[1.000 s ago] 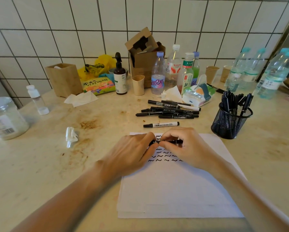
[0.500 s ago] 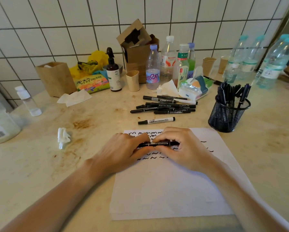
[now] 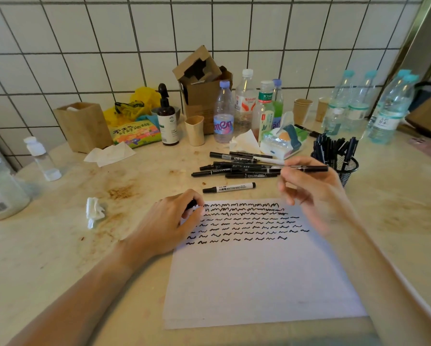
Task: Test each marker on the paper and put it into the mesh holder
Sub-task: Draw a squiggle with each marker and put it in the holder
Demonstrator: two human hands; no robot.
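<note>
Right hand [image 3: 314,196]: fingers pinch a slim black marker [image 3: 306,168], level, just beside the black mesh holder [image 3: 348,171] packed with markers. Left hand [image 3: 169,221]: fingers curled round a small black cap [image 3: 191,204], at the scribbled white paper [image 3: 259,270] on the table [image 3: 47,258].

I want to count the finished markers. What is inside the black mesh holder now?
The mesh holder holds many dark markers standing upright, tops sticking out. An exact count is not possible: they overlap, and the right hand covers the holder's left side.

Black marker [image 3: 306,168] level above table; squiggled paper [image 3: 259,270] flat; mesh holder [image 3: 348,168] upright.
</note>
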